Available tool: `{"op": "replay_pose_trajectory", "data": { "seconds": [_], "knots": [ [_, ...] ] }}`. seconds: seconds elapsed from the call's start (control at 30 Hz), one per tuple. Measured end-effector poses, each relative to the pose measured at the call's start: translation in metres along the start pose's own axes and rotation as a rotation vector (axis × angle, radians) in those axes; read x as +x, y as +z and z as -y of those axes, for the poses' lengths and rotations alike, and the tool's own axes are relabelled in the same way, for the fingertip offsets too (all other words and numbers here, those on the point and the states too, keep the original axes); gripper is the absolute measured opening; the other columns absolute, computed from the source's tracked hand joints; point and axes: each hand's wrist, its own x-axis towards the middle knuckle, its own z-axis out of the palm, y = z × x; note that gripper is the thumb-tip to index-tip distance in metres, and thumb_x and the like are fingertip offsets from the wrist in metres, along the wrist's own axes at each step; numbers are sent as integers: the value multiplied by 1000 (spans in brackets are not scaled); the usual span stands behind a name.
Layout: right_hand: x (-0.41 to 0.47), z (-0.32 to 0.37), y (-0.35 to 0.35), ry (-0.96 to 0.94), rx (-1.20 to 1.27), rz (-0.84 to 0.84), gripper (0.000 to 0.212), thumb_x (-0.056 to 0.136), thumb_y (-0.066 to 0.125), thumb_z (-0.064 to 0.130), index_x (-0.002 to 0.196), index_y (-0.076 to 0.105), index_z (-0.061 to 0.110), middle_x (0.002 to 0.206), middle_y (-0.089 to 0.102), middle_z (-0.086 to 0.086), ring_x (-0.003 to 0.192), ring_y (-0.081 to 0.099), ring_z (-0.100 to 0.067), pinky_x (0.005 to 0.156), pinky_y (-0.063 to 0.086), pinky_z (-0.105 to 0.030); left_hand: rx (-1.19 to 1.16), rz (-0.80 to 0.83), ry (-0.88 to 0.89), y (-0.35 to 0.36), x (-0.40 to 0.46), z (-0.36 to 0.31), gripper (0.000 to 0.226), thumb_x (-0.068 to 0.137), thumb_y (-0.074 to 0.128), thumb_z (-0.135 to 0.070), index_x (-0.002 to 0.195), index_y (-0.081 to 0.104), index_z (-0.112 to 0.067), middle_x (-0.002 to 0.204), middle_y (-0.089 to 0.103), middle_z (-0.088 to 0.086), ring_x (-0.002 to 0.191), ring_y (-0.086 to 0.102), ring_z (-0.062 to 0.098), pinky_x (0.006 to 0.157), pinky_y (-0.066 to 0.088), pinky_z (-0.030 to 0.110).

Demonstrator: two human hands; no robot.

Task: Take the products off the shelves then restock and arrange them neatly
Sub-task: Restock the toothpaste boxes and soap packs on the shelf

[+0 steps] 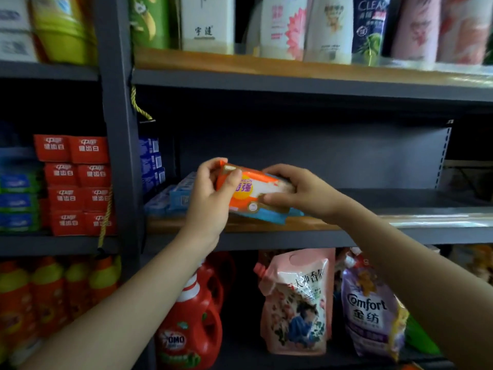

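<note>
Mid-frame: left hand (213, 193) and right hand (298, 193) are gripping an orange packet (253, 193) over the mostly bare middle shelf (400, 222); restocking appears barely begun.

Your one view comes from the head camera — wide-angle, facing forward and slightly down, close to the middle shelf (293, 225) straight ahead, with the upper shelf (293, 68) at the frame's top edge.

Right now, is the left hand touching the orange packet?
Touching. The head view shows the left hand gripping the orange packet at its left end, thumb pressed over the front.
</note>
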Motion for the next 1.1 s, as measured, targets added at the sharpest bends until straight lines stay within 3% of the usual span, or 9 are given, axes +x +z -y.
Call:
{"op": "replay_pose_trajectory", "data": {
  "seconds": [0.07,0.23,0.4,0.5,0.6,0.77,0.9,1.0,1.1],
  "knots": [
    [-5,1,-10,-11,-43,-74,35,76,74,17,105,56,27,96,65,7,83,65,-2,71,54,-19,123,74,108,6,5,-2,26,88,60,-24,109,47,-35,112,55,-6,99,59,9,76,52,19],
    [-9,-12,-30,25,-66,-291,39,76,73,13,110,55,23,98,62,8,81,65,2,64,53,-13,942,244,488,4,24,-4,53,89,58,-27,137,38,-15,140,41,1,132,31,14,103,26,20],
    [0,-27,-29,121,-82,-308,45,82,67,13,124,50,18,106,57,6,90,62,-8,64,54,-18,1415,441,400,-12,28,12,63,88,47,-54,138,37,-18,143,39,2,134,32,19,111,22,33],
    [4,-32,-30,145,-86,-314,48,83,66,13,127,48,16,107,57,5,90,62,-8,64,53,-18,1465,459,447,-22,27,16,61,90,43,-54,141,35,-21,144,41,-1,133,35,18,114,16,33],
    [1,-36,-38,155,-111,-308,47,82,67,12,126,50,16,101,57,7,86,61,-7,60,53,-14,1434,408,451,-29,28,15,51,93,41,-50,135,43,-21,138,47,-3,126,42,17,102,33,32],
    [0,-52,-48,277,-398,-208,53,75,75,18,124,55,18,114,60,-3,96,61,-17,85,53,-35,1456,375,466,-29,31,15,43,92,44,-48,121,46,-17,123,56,-1,111,52,17,85,42,29],
    [10,-61,-35,261,-578,-213,53,77,73,30,126,54,21,120,49,-4,104,52,-18,93,44,-30,1406,379,545,-27,28,19,39,92,50,-41,121,48,-15,118,50,3,105,53,21,79,41,27],
    [19,-58,-24,281,-729,-187,58,81,68,36,133,45,27,136,31,-6,125,31,-28,104,35,-41,1328,404,520,-32,29,15,43,93,47,-40,128,44,-16,127,45,0,110,50,17,80,36,22],
    [28,-48,-13,249,-948,-183,61,83,64,40,137,38,30,147,26,-3,132,22,-29,106,27,-48,1252,251,479,-48,32,9,49,94,45,-39,134,43,-11,134,49,6,123,46,22,97,35,30]
  ]
}}
